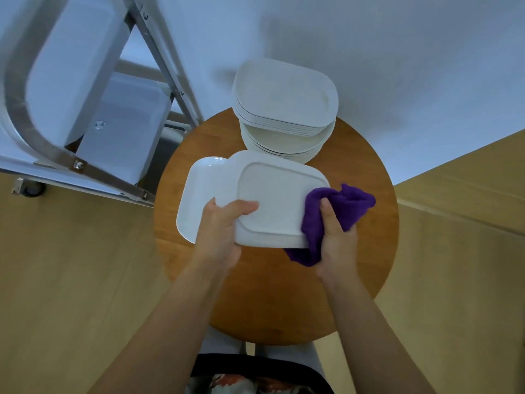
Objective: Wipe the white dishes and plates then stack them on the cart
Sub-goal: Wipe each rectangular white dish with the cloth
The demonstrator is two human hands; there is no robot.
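Above a round wooden table (355, 251) I hold a white square plate (278, 200), underside up. My left hand (224, 223) grips its near left edge, thumb on top. A purple cloth (338, 214) is bunched in my right hand (335, 237) and pressed against the plate's right edge. Another white dish (196, 194) lies on the table under the held plate, to its left. A tall stack of white plates (287, 106) stands at the table's far side. The cart (85, 109) is at the upper left, with white trays on its shelves.
The cart's metal frame (170, 66) and a caster wheel (32, 190) stand close to the table's left edge. A white wall rises behind the table. Wooden floor (71, 265) surrounds the table on both sides.
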